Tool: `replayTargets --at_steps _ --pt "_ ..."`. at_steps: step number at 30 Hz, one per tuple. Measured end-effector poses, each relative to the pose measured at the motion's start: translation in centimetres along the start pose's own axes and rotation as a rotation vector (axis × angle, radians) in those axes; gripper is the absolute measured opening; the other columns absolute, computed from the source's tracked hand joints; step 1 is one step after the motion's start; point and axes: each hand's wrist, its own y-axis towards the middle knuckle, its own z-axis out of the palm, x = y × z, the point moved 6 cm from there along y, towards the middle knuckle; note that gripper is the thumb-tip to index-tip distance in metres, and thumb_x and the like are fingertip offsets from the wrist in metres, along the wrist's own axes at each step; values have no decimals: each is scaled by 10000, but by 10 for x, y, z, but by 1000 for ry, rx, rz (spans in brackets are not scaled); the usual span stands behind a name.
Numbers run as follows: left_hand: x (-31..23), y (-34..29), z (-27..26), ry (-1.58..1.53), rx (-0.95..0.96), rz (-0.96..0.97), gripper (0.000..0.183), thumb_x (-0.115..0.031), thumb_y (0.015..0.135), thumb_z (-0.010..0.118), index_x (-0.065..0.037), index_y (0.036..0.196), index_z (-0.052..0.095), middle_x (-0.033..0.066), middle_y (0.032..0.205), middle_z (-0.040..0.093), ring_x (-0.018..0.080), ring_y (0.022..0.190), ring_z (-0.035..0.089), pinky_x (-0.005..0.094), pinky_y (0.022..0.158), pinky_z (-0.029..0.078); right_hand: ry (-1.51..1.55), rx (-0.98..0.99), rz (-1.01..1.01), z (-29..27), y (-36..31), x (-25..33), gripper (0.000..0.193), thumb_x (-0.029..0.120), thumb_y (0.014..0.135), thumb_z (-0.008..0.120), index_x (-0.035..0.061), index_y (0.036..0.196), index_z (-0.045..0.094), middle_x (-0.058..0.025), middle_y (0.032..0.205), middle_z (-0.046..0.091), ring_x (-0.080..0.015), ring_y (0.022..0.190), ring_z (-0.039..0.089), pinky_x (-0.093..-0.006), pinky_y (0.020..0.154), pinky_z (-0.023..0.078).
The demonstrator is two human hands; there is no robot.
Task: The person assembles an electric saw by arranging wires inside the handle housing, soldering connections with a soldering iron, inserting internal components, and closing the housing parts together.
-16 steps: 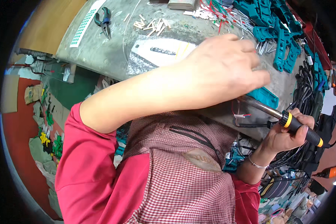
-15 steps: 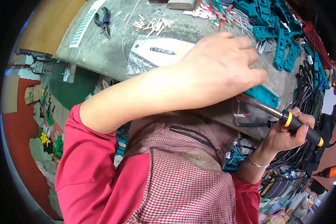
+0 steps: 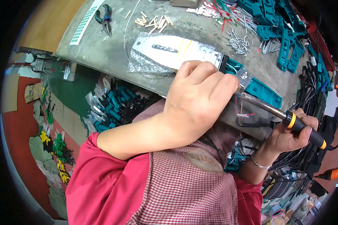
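Note:
My left hand point(image 3: 202, 90) is closed, knuckles up, beside a small metal bracket point(image 3: 244, 78) with a screw in it. Its fingertips are hidden, so what they grip does not show. My right hand point(image 3: 291, 133) is wrapped round the black and yellow handle of a screwdriver point(image 3: 266, 107), whose metal shaft slants up-left toward the bracket. Under and around the bracket lies a teal plastic housing point(image 3: 264, 93). A white chainsaw guide bar point(image 3: 195, 52), partly over clear plastic film, extends left from the housing. Thin wires with a white sleeve point(image 3: 244, 115) hang below it.
Loose silver screws point(image 3: 238, 41) lie beyond the housing. Pliers point(image 3: 105, 20), a sticker sheet point(image 3: 85, 24) and small pale sticks point(image 3: 154, 23) lie far left. More teal housings point(image 3: 285, 45) are heaped far right, near black cables point(image 3: 308, 86). Bagged parts point(image 3: 114, 105) sit below the table edge.
My left hand has moved from near the screws toward me and left, down to the bracket, uncovering the screws and guide bar. My right hand and the screwdriver have barely moved.

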Motion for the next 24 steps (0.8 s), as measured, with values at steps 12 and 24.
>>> replayTargets --at_steps 12,24 --pt "0 -2 8 65 20 21 254 -48 584 742 -106 795 614 -7 765 592 206 791 571 363 731 417 -37 -75 -18 -9 0 5 352 377 903 543 50 820 442 -30 549 370 -117 479 349 -266 462 251" --pt "2 -5 5 12 36 48 228 -38 558 722 -71 766 634 15 772 600 223 791 570 344 666 464 -102 15 -77 1 -2 10 417 418 929 584 38 857 429 -26 562 360 -122 475 357 -258 454 263"
